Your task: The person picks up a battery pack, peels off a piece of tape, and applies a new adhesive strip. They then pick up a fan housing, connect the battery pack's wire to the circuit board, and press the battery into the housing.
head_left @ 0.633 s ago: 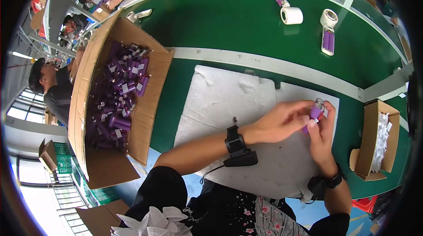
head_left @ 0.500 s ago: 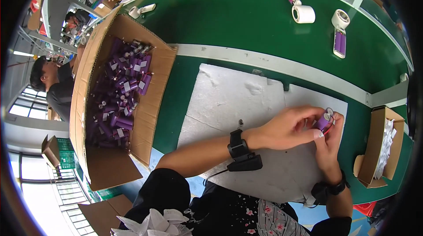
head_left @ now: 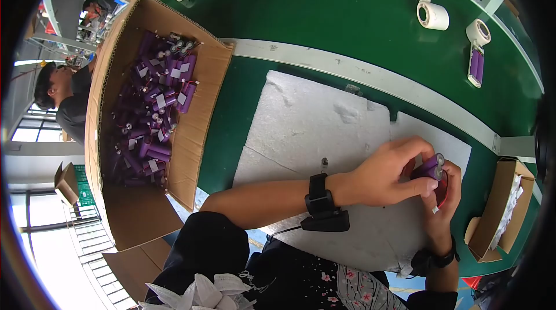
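Above the right part of a white foam board, both of my hands meet around a small purple battery pack. My left hand pinches it between thumb and bent fingers. My right hand closes on it from the right, its fingers partly hidden behind the pack. The pack's round metal ends face up and to the right. From it a red wire loops down over my right hand to a small white connector.
At left stands a cardboard box heaped with purple battery packs. A smaller carton with white pieces is at right. Across the metal rail lie white tape rolls and more packs. A person sits beyond the box.
The battery pack has been turned in my hands, and its red wire and white connector now show in front of my right hand. The whole view has shifted slightly.
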Demonstrator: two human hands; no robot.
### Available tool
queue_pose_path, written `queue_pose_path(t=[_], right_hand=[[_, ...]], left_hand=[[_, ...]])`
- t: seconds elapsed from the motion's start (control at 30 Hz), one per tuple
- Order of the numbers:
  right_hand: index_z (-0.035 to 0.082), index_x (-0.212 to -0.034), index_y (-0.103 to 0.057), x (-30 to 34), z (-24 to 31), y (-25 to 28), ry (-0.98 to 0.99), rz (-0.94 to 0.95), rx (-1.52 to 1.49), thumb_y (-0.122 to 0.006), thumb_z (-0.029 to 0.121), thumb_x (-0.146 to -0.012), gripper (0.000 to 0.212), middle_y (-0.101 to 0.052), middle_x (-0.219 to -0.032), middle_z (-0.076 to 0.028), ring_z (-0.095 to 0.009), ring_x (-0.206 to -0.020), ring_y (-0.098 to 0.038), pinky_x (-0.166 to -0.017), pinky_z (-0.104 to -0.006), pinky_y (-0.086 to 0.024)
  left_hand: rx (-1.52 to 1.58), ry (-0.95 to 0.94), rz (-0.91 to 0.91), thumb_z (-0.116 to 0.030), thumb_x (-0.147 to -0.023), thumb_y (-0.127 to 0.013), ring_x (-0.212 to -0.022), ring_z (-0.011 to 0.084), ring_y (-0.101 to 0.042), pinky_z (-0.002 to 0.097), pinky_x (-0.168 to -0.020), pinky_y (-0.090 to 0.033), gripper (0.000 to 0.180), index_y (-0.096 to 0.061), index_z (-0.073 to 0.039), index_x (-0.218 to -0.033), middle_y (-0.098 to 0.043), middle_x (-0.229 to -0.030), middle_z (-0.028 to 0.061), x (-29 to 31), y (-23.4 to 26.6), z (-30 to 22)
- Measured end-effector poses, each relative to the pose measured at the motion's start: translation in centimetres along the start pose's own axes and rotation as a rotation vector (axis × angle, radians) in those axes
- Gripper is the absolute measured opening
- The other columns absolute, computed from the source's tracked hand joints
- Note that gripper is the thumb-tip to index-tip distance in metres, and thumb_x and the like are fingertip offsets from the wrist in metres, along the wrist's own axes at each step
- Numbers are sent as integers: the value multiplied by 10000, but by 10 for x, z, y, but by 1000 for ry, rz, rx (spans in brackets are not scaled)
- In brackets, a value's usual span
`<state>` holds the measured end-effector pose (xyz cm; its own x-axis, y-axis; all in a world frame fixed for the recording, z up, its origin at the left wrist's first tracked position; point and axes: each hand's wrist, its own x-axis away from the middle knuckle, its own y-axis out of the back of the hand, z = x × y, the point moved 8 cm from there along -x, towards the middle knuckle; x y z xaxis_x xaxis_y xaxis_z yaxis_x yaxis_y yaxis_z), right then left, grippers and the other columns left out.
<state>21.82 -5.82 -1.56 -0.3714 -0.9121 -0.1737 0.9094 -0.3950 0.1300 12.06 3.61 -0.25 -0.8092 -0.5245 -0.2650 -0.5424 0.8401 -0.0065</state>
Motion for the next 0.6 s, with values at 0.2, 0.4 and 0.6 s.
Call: queue_pose_path(t=[0.2,0.4,0.6], right_hand=[[-3,-1009,-564,-7,5,-8,-2,237,277,-677,148,-847,249,-593,-835,-93,-212,-725,-608,-643,-304,-470],[2,-868,-577,-9,17,-25,138,348,314,-593,105,-878,105,-551,-702,-112,-310,-612,-543,-544,-370,-422],[10,-833,-569,-7,19,-26,143,382,323,-497,121,-931,164,-572,-674,-90,-248,-587,-549,-546,-341,-419]], left_hand=[[-12,54,48,-210,-843,-701,-716,138,-592,273,-628,-476,359,-534,-24,-1100,-613,-914,78,2,5,2],[-94,17,80,-188,-894,-628,-696,148,-609,281,-634,-484,320,-545,-27,-1157,-637,-855,79,1,2,3],[-57,65,89,-174,-932,-561,-700,167,-615,286,-640,-485,249,-572,-19,-1127,-640,-850,89,-1,1,5]])
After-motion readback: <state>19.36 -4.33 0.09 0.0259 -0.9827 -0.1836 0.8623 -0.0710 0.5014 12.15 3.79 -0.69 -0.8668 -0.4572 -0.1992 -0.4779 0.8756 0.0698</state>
